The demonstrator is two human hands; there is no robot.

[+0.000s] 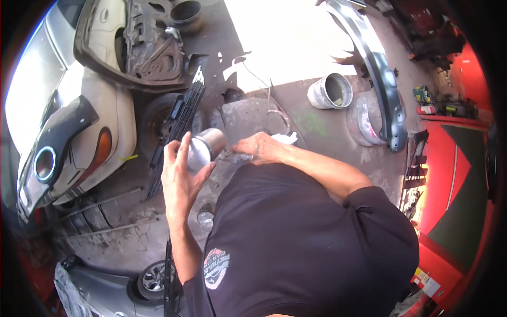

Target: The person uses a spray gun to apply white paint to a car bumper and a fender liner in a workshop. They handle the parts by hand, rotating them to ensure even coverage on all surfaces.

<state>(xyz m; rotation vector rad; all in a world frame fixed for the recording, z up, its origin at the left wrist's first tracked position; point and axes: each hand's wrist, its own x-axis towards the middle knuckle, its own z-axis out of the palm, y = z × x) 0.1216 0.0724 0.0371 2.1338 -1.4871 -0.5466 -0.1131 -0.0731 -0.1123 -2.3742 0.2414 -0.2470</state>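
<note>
My left hand (179,177) grips a silver metal cup (210,141) by its round end, with thumb and fingers spread around it. The cup is tilted, its shiny side toward the upper right. Just to its right, my right hand (264,148) is closed, fingers bent, by a small greyish metallic piece (236,157). What that piece is, and exactly what the fingers hold, I cannot make out. Below the left hand, near the shirt, a small clear-looking container (205,215) stands on the floor.
A car (113,116) with its front lamp fills the left, a door panel (153,47) above it. A black slatted grille (177,127) leans nearby. Ahead right are a stained bucket (330,91) and a long dark bumper (377,74). A grey car part and wheel (154,277) lie lower left.
</note>
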